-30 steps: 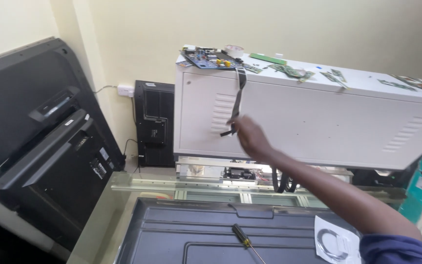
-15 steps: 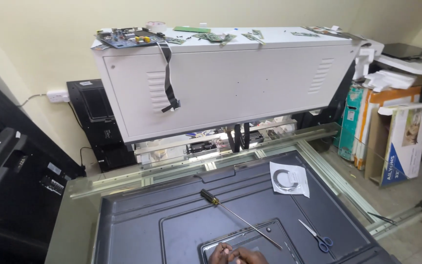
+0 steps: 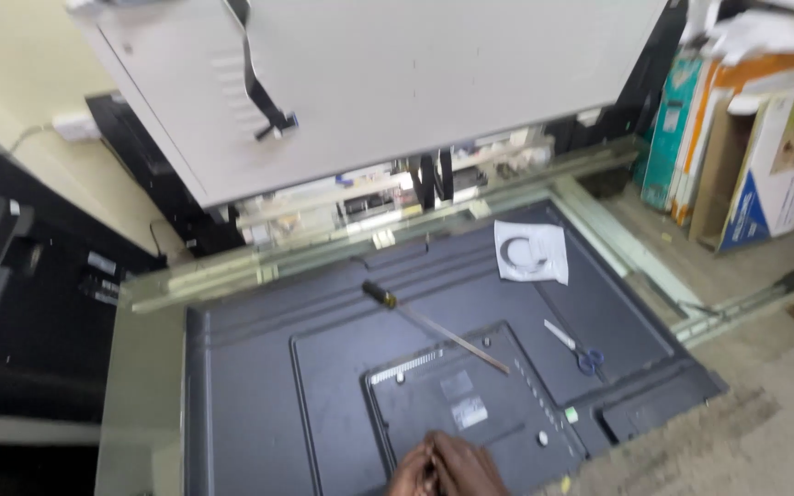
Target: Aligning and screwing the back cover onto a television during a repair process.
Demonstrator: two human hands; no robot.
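Two hands met at the bottom edge of the view, the left hand and the right hand pressed together with fingers bunched narrow on the raised rear cover of the large dark flat-screen television back panel, though whether they pinched anything could not be told. Beyond them on that panel lay a long screwdriver with a black-and-yellow handle, small blue-handled scissors and a clear bag holding a coiled cable. Farther back stood a white metal cabinet above the glass table.
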